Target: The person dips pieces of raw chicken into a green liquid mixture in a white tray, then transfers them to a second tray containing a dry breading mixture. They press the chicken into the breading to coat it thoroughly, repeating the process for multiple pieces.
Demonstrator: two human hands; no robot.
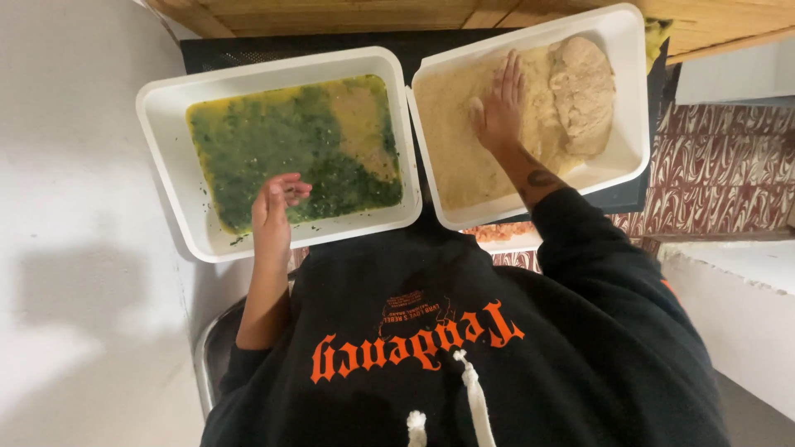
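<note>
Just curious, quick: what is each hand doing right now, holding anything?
Left hand: fingers loosely curled over the green herb mixture, holding nothing visible.
Right hand: open, flat on the breadcrumbs, holding nothing.

Kitchen, white trays (170,178) of herbed egg wash (281,149), breadcrumbs (451,132), patterned tiles (720,178)

left tray (166,108): smooth white plastic, wet glossy green-yellow liquid (281,149) | right tray (629,50): same plastic, dry matt grainy crumbs (451,141), rough coated piece (584,91) | far boards (331,12): matt wood | sweatshirt (464,364): black cloth
</note>
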